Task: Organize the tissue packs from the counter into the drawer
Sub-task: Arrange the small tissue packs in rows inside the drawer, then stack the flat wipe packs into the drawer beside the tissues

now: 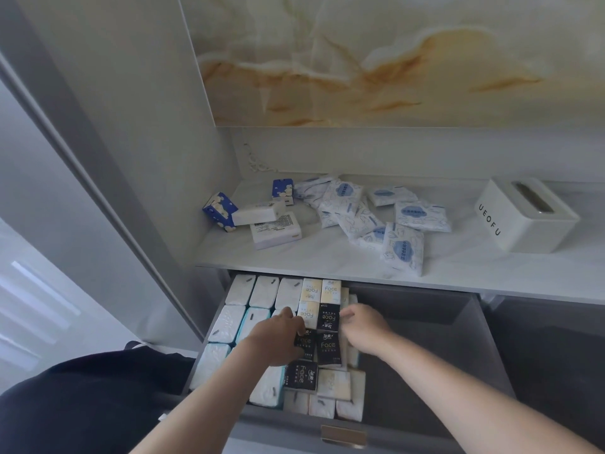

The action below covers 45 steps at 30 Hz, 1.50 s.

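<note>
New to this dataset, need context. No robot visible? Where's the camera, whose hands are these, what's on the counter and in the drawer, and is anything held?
There is no robot. A person works bare-handed, and the single picture comes from a wide-angle camera worn on their head, looking forward and down. That is why the left hand and right hand enter from the bottom. Both hands reach into an open grey drawer, whose left part holds rows of white, cream and black tissue packs. The left hand's fingers meet a black pack, and the right hand is at the rows' right edge. Whether either hand truly grips anything is unclear. Above, on the counter, loose packs lie scattered, with a white tissue box to their right.
</note>
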Motion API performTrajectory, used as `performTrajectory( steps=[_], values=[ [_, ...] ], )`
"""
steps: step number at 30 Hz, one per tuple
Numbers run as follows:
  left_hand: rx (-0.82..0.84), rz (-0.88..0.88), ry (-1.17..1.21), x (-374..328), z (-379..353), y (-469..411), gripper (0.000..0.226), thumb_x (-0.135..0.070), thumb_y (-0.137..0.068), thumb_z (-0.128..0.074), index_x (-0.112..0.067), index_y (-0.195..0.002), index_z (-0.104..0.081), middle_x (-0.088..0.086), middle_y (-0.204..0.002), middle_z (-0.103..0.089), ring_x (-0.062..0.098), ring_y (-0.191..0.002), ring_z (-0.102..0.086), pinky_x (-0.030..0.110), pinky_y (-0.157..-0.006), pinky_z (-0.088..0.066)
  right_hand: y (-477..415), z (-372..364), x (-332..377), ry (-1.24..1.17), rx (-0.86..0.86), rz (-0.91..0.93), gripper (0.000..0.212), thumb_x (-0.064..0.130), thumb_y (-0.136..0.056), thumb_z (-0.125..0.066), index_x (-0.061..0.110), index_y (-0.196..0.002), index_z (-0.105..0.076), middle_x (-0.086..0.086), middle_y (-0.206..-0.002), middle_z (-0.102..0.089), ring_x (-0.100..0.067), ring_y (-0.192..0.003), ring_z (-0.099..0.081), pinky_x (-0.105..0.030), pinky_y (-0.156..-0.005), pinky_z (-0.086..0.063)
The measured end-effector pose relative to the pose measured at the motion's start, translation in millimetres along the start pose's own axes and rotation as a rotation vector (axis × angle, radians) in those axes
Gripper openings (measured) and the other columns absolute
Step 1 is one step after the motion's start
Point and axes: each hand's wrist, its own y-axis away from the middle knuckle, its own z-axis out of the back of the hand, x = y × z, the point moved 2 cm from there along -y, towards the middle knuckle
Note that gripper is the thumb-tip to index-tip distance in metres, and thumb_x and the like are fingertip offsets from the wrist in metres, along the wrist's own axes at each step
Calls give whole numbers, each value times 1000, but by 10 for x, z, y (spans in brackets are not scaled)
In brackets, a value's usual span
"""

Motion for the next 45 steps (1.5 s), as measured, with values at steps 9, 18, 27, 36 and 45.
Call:
performTrajectory(
  steps=[9,18,27,36,45],
  values=[
    [-279,-64,238,-224,815,-672,26,-33,-92,-60,-27,-118,-59,-6,-114,-58,8,-87,-51,27,-82,-47,-474,1070,385,356,-399,295,25,19,-94,-50,25,-108,-70,6,-118,-64,-17,-107,-61,-35,-88,-51],
    [-427,-81,-128,-905,1127,-1728,52,-20,-92,-53,-25,-141,-36,6,-144,-34,27,-131,-31,40,-102,-39,-933,1979,-17,494,-280,-330,97,78,-75,-54,10,-142,-37,-7,-131,-60,-26,-111,-61,-31,-71,-41],
    [-213,-22,-375,-598,1327,-2400,90,-35,-86,-62,-43,-153,-2,4,-162,19,41,-148,8,61,-114,-20,-1344,1771,-119,24,-136,-66,102,42,-68,-88,21,-142,-21,-3,-135,-50,-19,-106,-51,-31,-81,-44],
    [-476,-49,-280,-114,1292,-2073,56,-1,-80,-52,-29,-128,-48,6,-117,-44,27,-97,-47,37,-63,-47,-1655,1775,75,-15,-194,64,99,24,-66,-89,19,-149,-36,-4,-129,-56,-23,-117,-56,-29,-88,-44],
    [-397,-175,85,-30,1036,-1579,60,-56,-75,-64,-31,-123,-39,-12,-92,-55,13,-89,-51,36,-87,-41,-1648,1596,239,415,-100,207,73,46,-77,-73,26,-141,-44,-1,-133,-49,-23,-120,-48,-39,-98,-44]
  ],
)
